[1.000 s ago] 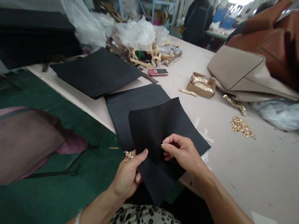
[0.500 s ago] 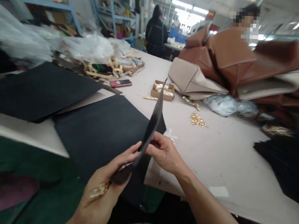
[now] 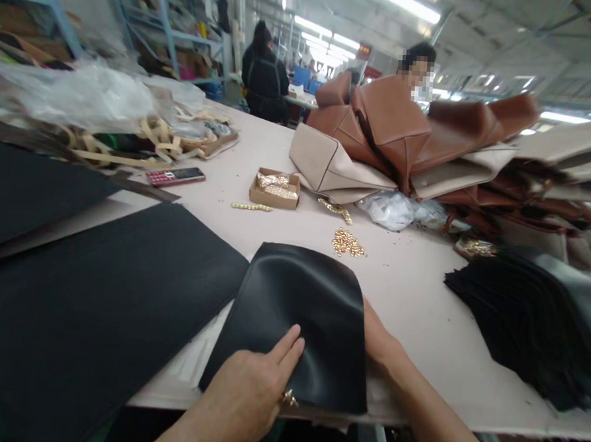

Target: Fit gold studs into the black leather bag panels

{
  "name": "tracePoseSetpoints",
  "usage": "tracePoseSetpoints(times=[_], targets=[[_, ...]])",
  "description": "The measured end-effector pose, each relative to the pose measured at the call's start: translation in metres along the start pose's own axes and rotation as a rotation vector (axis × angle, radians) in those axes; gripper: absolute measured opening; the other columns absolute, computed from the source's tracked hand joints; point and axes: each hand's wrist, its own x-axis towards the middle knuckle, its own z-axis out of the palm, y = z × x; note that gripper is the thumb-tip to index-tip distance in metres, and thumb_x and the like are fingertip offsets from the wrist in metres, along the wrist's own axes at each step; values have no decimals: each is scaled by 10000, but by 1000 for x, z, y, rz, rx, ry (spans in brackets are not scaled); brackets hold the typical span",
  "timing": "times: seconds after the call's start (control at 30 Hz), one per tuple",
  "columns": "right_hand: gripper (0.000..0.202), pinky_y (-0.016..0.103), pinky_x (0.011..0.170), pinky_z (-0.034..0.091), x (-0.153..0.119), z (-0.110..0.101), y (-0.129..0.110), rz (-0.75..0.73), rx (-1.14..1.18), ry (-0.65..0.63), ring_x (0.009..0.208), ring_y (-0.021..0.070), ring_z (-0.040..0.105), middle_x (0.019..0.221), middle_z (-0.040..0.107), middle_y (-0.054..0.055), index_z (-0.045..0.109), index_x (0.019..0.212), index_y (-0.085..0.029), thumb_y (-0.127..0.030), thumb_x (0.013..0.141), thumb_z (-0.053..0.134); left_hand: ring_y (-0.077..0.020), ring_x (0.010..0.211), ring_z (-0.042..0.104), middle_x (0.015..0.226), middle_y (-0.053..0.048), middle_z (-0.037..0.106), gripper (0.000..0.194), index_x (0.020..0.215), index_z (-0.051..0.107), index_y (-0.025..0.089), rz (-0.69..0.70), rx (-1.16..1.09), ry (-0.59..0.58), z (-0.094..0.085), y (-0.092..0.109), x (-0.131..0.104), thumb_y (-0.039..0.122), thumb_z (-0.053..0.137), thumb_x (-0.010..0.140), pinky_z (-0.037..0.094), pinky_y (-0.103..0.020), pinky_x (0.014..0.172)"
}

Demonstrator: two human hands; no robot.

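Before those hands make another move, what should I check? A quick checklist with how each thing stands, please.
1. Left hand on the black sheet in front: ok, two fingers rest on it.
2. Right hand gripping that sheet: cannot tell, its fingers are hidden behind the right edge.
3. Sheet lying flat: not ok, it bulges upward.
4. Gold metal at the left hand: cannot tell whether ring or loose pieces.
5. Gold pile in view: ok, beyond the sheet's far edge.
6. Phone away from both hands: ok, farther off to the left.
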Motion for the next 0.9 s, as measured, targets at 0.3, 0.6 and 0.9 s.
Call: tracePoseSetpoints(times=[0.3, 0.6, 0.9], targets=[[261, 311, 908, 487, 87, -37, 50, 97, -539, 28, 992, 210, 690, 1041, 764, 39, 748, 1025, -233, -210, 894, 523, -290, 968, 732, 1548, -148, 315, 673, 1401, 514, 114, 53, -7, 18, 10, -6, 5, 353, 727, 809, 629, -404, 767], [226, 295, 815, 469, 123, -20, 33, 166, -813, -147, 897, 241, 690, 877, 764, 110, 777, 835, -183, -148, 819, 554, -236, 812, 747, 1510, -164, 412, 679, 1317, 580, 109, 129, 36, 170, 25, -12, 1, 414, 806, 754, 625, -367, 663], [177, 294, 707, 475, 132, -31, 46, 201, -770, -178, 786, 231, 696, 783, 757, 58, 786, 842, -179, -181, 789, 617, -210, 748, 729, 1407, -142, 572, 666, 1257, 617, 87, 138, 65, 357, 28, -6, -3, 448, 815, 734, 592, -352, 605]])
